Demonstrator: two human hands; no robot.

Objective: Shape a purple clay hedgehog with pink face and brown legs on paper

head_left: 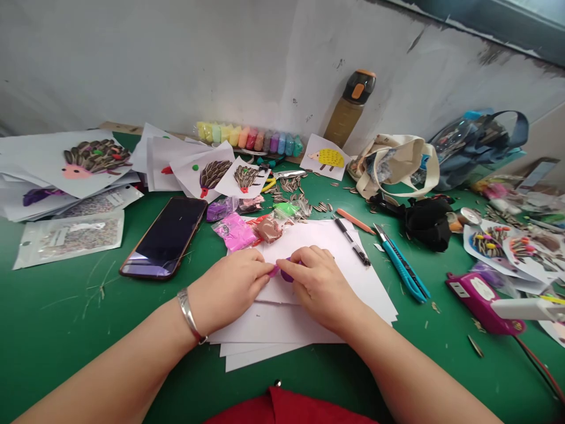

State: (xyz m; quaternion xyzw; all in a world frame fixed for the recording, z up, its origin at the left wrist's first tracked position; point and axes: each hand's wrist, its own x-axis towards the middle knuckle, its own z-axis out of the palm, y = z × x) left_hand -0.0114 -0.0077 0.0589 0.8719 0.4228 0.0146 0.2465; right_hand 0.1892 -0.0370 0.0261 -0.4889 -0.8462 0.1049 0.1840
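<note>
Red fabric (286, 409) lies closest to my view, at the middle of the green tabletop's (57, 330) near edge. From this remote view I have both hands over a stack of white paper (282, 324), near the middle of that edge. My left hand (227, 285), with a silver bracelet (188, 315) at its wrist, has its fingers pinched at a small pink piece (274, 271). My right hand (324, 288) has its fingers curled around a purple lump (288, 275), its index finger reaching to the pink piece. Both pieces are above the paper; I cannot tell whether they touch each other.

Just beyond my left hand I see a bright pink packet (235, 231) and a brown packet (268, 230). A black pen (352, 240) rests on the paper's right side, with a blue cutter (401, 265) farther right. A phone (163, 238) lies toward the tabletop's left edge. Along the far edge, a bottle (351, 109) leans against the wall (176, 59).
</note>
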